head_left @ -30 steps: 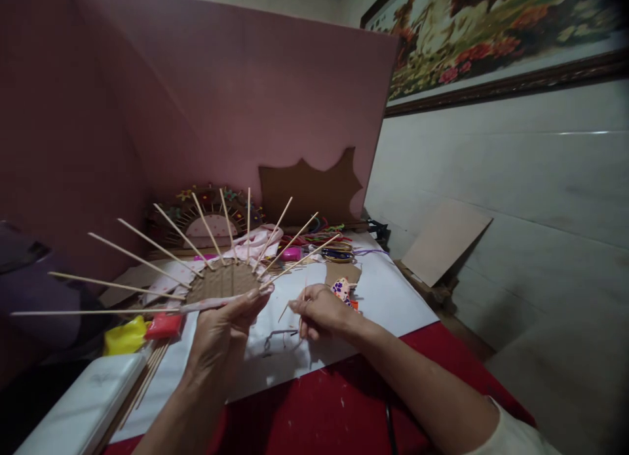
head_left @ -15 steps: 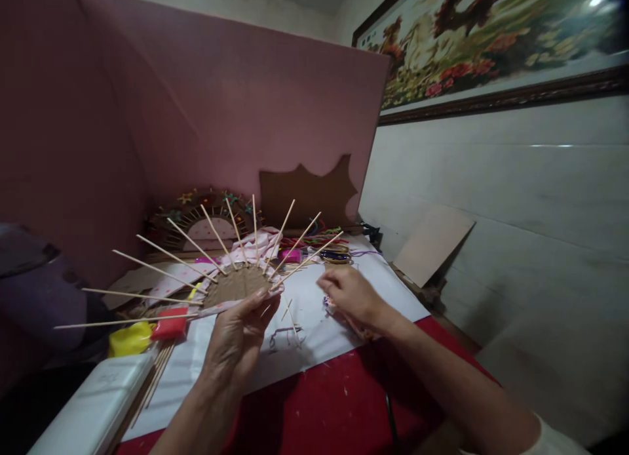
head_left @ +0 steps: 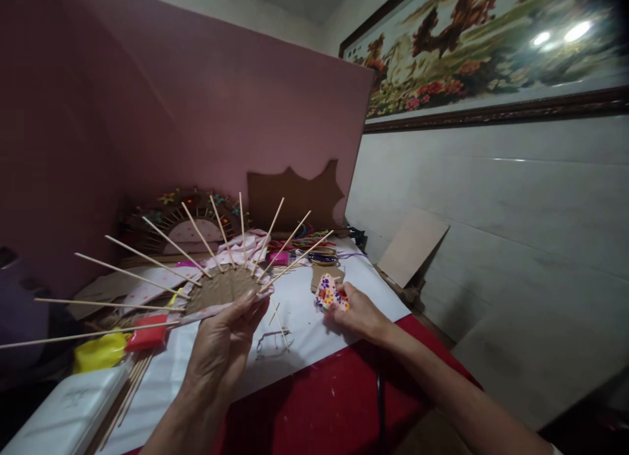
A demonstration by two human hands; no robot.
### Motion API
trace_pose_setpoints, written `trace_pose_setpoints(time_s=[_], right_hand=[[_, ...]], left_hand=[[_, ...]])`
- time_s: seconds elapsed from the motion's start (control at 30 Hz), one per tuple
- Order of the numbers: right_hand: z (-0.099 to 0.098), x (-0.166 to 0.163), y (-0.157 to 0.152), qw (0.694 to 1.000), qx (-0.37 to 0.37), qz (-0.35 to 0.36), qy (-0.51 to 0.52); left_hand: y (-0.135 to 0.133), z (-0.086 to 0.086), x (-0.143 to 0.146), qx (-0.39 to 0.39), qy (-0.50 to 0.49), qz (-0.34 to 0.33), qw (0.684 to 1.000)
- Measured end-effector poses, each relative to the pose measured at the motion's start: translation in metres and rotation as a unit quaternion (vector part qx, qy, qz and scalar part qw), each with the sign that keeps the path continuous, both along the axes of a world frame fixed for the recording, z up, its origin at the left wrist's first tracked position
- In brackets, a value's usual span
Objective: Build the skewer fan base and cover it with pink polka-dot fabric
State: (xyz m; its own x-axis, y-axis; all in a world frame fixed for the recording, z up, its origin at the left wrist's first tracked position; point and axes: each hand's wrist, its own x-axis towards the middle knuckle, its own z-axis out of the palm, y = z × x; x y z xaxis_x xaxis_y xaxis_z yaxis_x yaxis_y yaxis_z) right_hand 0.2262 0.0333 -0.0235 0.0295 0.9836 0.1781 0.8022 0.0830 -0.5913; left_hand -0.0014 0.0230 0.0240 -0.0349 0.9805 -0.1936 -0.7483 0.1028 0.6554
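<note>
My left hand (head_left: 221, 350) grips a brown cardboard half-disc (head_left: 221, 286) with several thin wooden sticks (head_left: 142, 278) fanning out from it, held above the white sheet (head_left: 304, 330). My right hand (head_left: 358, 311) is closed on a small piece with a colourful flower print (head_left: 328, 296), just above the sheet at the right. Two loose short sticks (head_left: 278, 316) lie on the sheet between my hands.
A finished decorated fan (head_left: 189, 219) leans on the pink board (head_left: 221, 114) at the back. Cardboard cut-outs (head_left: 295, 193), coloured cords and rings (head_left: 322, 255), red and yellow packets (head_left: 122, 340), a white box (head_left: 63, 415) and spare sticks crowd the red table (head_left: 324, 402).
My right hand let go of a short stick, reached to the right over the sheet, and now holds up the flower-print piece. The left hand kept its hold on the stick fan.
</note>
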Motion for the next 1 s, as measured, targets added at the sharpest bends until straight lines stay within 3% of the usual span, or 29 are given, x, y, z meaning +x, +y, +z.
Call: trace_pose_setpoints(time_s=[0.13,0.23,0.3,0.4,0.5,0.6,0.8,1.0], right_hand=[[0.009,0.01,0.003,0.977,0.072,-0.056,0.191],[0.021,0.008,-0.009,0.96,0.074,-0.04,0.266],[0.028,0.002,-0.025,0.93,0.035,0.0,0.367],[0.034,-0.013,-0.052,0.894,-0.059,0.086,0.437],[0.038,-0.03,-0.071,0.885,-0.108,0.137,0.432],[0.04,-0.041,-0.077,0.898,-0.117,0.151,0.396],[0.036,-0.045,-0.076,0.917,-0.076,0.11,0.377],[0.036,-0.048,-0.072,0.929,-0.021,0.112,0.353]], left_hand=[[-0.002,0.0,0.002,-0.016,0.001,-0.009,1.0],[-0.004,-0.001,0.004,-0.017,-0.002,-0.021,1.0],[-0.004,-0.002,0.004,-0.011,-0.006,-0.019,1.0],[-0.004,-0.003,0.004,-0.003,-0.015,-0.011,1.0],[-0.005,-0.005,0.004,0.02,-0.018,-0.018,0.999],[-0.007,-0.007,0.005,0.039,-0.005,-0.024,0.999],[-0.01,-0.007,0.009,0.076,-0.008,-0.031,0.997],[-0.011,-0.011,0.013,0.071,0.015,-0.026,0.997]])
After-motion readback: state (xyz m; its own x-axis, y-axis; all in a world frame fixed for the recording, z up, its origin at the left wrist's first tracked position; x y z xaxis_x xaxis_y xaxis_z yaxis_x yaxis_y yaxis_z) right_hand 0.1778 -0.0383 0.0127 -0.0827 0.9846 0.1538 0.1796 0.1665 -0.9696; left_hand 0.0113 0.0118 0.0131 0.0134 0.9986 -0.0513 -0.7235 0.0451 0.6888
